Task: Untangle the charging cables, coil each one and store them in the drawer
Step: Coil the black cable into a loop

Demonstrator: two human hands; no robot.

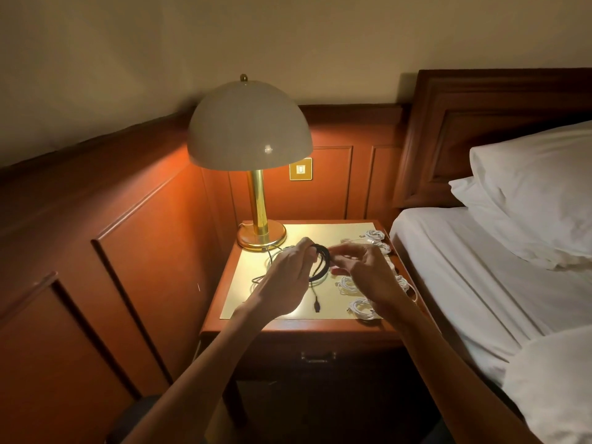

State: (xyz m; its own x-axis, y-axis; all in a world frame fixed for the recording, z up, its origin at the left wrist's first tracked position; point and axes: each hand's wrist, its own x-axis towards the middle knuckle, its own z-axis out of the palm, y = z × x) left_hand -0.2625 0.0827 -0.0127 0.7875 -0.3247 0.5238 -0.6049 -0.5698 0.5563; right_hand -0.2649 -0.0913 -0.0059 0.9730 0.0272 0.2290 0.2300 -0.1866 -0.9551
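Observation:
A black cable (pixel 322 261) is wound into a coil above the nightstand (pixel 288 325). My left hand (pixel 285 277) grips the coil from the left. My right hand (pixel 365 270) pinches the same coil at its right side. A loose end with a black plug (pixel 316 305) hangs down onto the pale top. Several coiled white cables (pixel 362 307) lie along the right side of the top, partly hidden by my right hand. More loose cable (pixel 272 256) lies behind my left hand. The drawer (pixel 318 357) below is closed, with a metal handle.
A brass lamp (pixel 261 232) with a white dome shade stands at the nightstand's back left. A bed (pixel 480 277) with white sheets and pillows runs along the right. Wood panelling covers the wall behind and to the left, with a brass switch plate (pixel 300 169).

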